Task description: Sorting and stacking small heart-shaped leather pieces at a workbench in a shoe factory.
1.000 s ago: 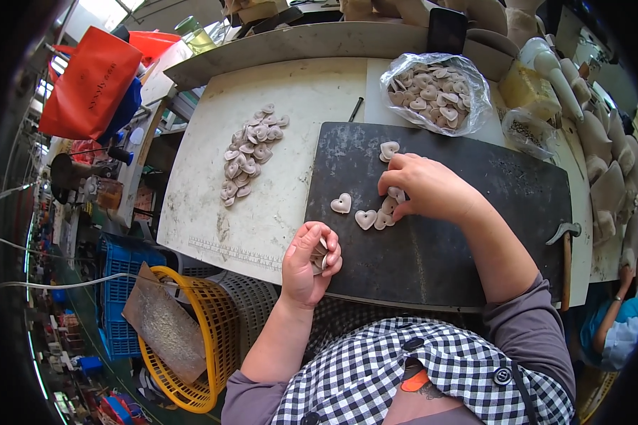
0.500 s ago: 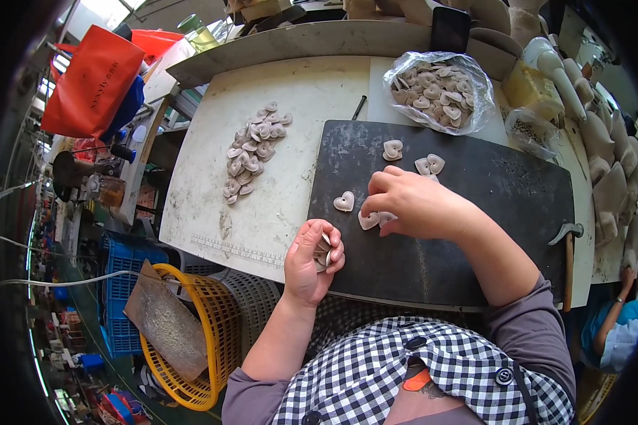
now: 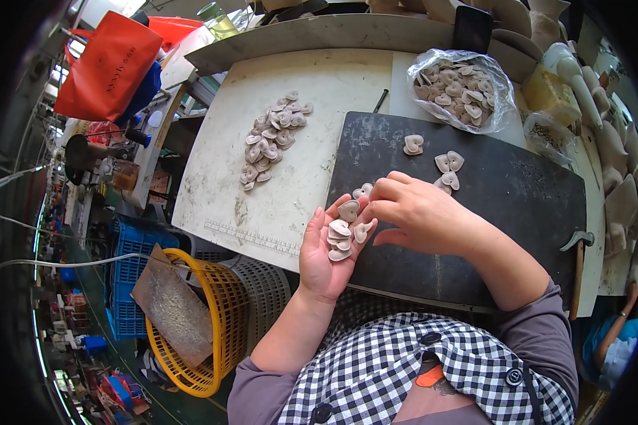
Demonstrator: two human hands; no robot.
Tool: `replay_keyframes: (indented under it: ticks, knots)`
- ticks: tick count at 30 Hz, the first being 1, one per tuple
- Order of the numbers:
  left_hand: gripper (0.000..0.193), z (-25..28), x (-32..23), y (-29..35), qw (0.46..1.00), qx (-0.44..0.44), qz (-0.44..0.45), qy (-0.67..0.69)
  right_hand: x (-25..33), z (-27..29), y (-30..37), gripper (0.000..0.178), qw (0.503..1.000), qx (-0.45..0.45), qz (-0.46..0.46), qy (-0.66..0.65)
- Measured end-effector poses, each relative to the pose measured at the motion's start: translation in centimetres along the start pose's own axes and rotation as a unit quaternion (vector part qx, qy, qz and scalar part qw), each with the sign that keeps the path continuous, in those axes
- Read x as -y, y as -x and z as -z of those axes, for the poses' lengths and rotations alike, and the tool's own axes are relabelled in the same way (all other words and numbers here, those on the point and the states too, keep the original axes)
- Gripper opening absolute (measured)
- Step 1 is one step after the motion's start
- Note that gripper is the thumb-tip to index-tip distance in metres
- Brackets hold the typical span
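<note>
My left hand [image 3: 322,272] lies palm up, cupping several small beige heart-shaped pieces [image 3: 339,238]. Close above its fingers, my right hand [image 3: 429,214] has thumb and fingers drawn together at another heart-shaped piece [image 3: 362,231]. Just past the fingertips, one loose heart [image 3: 362,190] rests on the dark board [image 3: 507,227]. Farther back on that board are a single heart [image 3: 413,145] and a small group of hearts [image 3: 449,162]. To the left, a long heap of similar hearts [image 3: 270,142] is spread over the pale tabletop [image 3: 213,170].
A clear plastic bag [image 3: 502,106] full of hearts stands behind the board, with a smaller bag [image 3: 549,138] beside it. A hammer [image 3: 578,265] lies at the right edge, a black rod [image 3: 381,100] behind the board. Below left stands a yellow basket [image 3: 220,322].
My left hand has turned palm up and opened out, showing its hearts. The right hand has come left from the board to the left fingers, bringing a heart; the view has shifted slightly.
</note>
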State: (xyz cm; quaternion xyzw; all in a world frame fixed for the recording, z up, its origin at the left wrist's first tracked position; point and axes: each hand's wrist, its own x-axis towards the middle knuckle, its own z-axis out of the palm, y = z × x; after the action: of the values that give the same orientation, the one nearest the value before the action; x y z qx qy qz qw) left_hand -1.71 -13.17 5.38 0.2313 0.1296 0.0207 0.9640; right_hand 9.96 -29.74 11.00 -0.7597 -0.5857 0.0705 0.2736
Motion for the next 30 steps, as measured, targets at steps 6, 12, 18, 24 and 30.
replay_keyframes:
  ticks: [6,12,18,24,30]
  knots:
    - [0.058,-0.1,0.2,0.6,0.999,0.025,0.045,0.007,-0.2,-1.1,-0.2,0.024,0.995,-0.043,0.086,0.039]
    - [0.062,0.0,0.2,0.8,0.995,0.051,0.077,0.049,-0.5,-1.3,-0.3,0.018,0.996,-0.018,0.087,0.008]
    - [0.064,-1.3,0.3,1.0,0.995,0.071,0.064,0.01,-0.6,-0.6,-0.1,0.03,0.998,-0.04,0.032,-0.02]
    - [0.066,-1.4,0.1,1.3,0.996,0.039,0.079,0.001,0.3,-0.8,-0.2,0.043,0.994,-0.019,0.098,0.034]
    - [0.068,-1.4,0.4,1.1,0.994,0.041,0.098,-0.01,-0.3,-1.2,-0.2,0.041,0.996,-0.053,0.075,0.022]
